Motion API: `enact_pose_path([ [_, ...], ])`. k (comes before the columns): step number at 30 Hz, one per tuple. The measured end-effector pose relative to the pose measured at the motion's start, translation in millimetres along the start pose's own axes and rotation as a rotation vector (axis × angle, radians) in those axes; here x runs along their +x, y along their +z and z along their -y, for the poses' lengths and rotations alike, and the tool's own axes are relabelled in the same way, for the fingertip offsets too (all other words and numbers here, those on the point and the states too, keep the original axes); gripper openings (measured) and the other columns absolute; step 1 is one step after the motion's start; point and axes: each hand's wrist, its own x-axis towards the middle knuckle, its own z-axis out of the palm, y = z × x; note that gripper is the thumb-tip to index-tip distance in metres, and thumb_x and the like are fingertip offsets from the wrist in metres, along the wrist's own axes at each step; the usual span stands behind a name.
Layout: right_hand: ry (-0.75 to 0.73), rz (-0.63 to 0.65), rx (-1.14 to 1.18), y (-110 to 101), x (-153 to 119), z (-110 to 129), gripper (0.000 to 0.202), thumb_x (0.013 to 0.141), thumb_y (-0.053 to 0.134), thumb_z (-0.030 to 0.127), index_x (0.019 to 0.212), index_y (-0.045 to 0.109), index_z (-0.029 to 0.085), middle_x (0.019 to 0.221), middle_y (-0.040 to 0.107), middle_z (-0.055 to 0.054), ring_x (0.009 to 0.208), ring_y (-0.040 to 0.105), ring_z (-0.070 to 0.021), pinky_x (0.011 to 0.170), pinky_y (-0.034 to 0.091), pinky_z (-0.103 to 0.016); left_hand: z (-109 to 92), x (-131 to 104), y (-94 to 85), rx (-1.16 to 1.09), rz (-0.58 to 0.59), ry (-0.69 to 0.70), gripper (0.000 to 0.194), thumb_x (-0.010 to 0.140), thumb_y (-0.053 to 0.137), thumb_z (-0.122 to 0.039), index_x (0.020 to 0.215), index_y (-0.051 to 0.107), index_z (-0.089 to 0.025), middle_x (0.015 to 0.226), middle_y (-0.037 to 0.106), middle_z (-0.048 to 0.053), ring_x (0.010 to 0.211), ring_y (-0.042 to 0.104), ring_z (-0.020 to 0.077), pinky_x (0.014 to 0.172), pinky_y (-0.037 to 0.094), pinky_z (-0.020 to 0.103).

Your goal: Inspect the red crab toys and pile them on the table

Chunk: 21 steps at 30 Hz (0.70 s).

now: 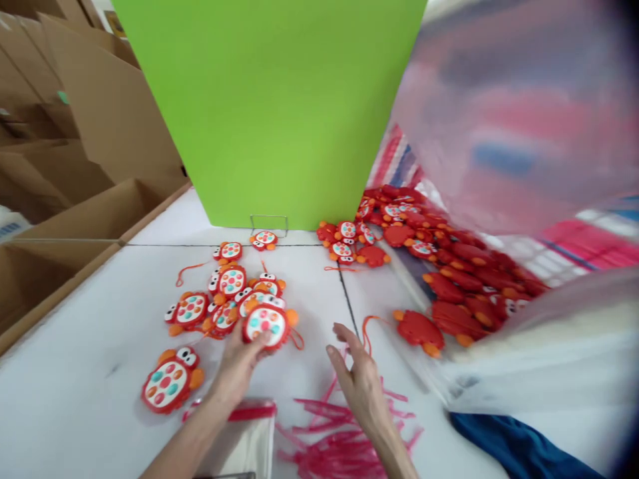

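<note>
My left hand (243,356) grips a red crab-shaped button toy (267,324), its thumb on the white face with coloured dots. An orange cord loop (298,339) hangs at the toy's right side. To the right, my right hand (358,372) has its fingers apart and holds nothing. It hovers over a loose bundle of pink plastic strips (339,446). Behind my left hand lies a cluster of the same toys (232,283), face up. One more toy (167,379) rests alone at the left, also face up.
A large green panel (279,120) stands at the back. To the right, a clear plastic bag (509,352) holds a heap of red toys (464,256). Cardboard boxes (90,266) line the left edge. A pink-rimmed container (249,432) and dark blue cloth (509,439) lie in front.
</note>
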Motion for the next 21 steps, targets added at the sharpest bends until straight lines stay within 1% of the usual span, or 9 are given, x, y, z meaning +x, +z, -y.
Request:
enact_pose_path([
  [2,-0.042,-0.129,-0.248,-32,9,-32,0.041,0.083,0.049,0.039,0.116,0.055,0.015,0.118,0.059,-0.016,0.112,0.054,-0.0268,0.095,0.042,-0.045,-7,20,-8.0,-0.157,-0.055,-0.044,0.031,0.07,0.067,-0.012,0.099,0.056,-0.014,0.088,0.067,0.007,0.079,0.065,0.021,0.063,0.057,0.027],
  [4,-0.001,-0.224,-0.337,-65,17,-62,0.041,0.078,0.052,0.033,0.114,0.056,0.013,0.124,0.054,-0.019,0.121,0.045,-0.0322,0.101,0.033,-0.052,-16,34,-13.6,-0.258,-0.08,-0.13,0.012,0.079,0.055,-0.009,0.091,0.059,-0.011,0.089,0.068,0.011,0.083,0.066,0.021,0.066,0.058,0.027],
  [6,0.054,-0.295,-0.362,-89,23,-84,0.04,0.074,0.052,0.024,0.112,0.057,0.012,0.127,0.051,-0.02,0.127,0.036,-0.0358,0.102,0.025,-0.059,-24,41,-15.8,-0.308,-0.102,-0.179,0.015,0.085,0.045,-0.009,0.09,0.06,-0.009,0.096,0.067,0.015,0.089,0.066,0.0213,0.068,0.058,0.027],
  [9,0.132,-0.354,-0.341,-108,31,-100,0.04,0.071,0.05,0.016,0.11,0.058,0.013,0.13,0.049,-0.021,0.128,0.032,-0.0391,0.101,0.02,-0.063,-32,40,-14.9,-0.324,-0.131,-0.213,0.02,0.086,0.041,-0.007,0.092,0.06,-0.009,0.103,0.065,0.016,0.093,0.065,0.0225,0.067,0.059,0.028],
  [12,0.205,-0.4,-0.244,-117,41,-102,0.039,0.073,0.051,0.021,0.11,0.059,0.013,0.126,0.053,-0.02,0.124,0.039,-0.0387,0.1,0.023,-0.06,-33,32,-13.4,-0.292,-0.14,-0.264,0.021,0.083,0.042,-0.004,0.091,0.06,-0.008,0.101,0.066,0.016,0.09,0.066,0.0229,0.066,0.06,0.029],
  [14,0.27,-0.452,-0.143,-121,46,-97,0.039,0.075,0.053,0.03,0.109,0.059,0.012,0.117,0.059,-0.02,0.118,0.044,-0.0386,0.099,0.026,-0.06,-32,25,-11.9,-0.259,-0.135,-0.29,0.021,0.079,0.044,-0.002,0.091,0.061,-0.009,0.097,0.067,0.015,0.086,0.067,0.0221,0.065,0.06,0.029],
  [16,0.336,-0.484,0.0,-122,48,-88,0.042,0.073,0.057,0.04,0.104,0.059,0.012,0.103,0.064,-0.019,0.109,0.052,-0.0379,0.095,0.033,-0.059,-27,16,-7.8,-0.219,-0.1,-0.315,0.022,0.076,0.049,-0.002,0.092,0.061,-0.009,0.094,0.068,0.015,0.082,0.067,0.0221,0.064,0.059,0.03],
  [19,0.378,-0.434,0.296,-109,44,-69,0.047,0.074,0.056,0.053,0.102,0.057,0.015,0.094,0.066,-0.012,0.089,0.063,-0.0291,0.08,0.049,-0.048,-10,0,5.5,-0.136,0.013,-0.375,0.025,0.069,0.064,-0.009,0.093,0.062,-0.01,0.091,0.068,0.015,0.08,0.067,0.025,0.063,0.057,0.03],
  [21,0.386,-0.382,0.486,-90,35,-53,0.048,0.076,0.054,0.056,0.103,0.056,0.017,0.093,0.067,-0.009,0.079,0.066,-0.0236,0.071,0.053,-0.042,6,-8,16.7,-0.07,0.136,-0.414,0.034,0.062,0.076,-0.018,0.093,0.062,-0.011,0.089,0.068,0.014,0.08,0.066,0.0261,0.063,0.056,0.03],
])
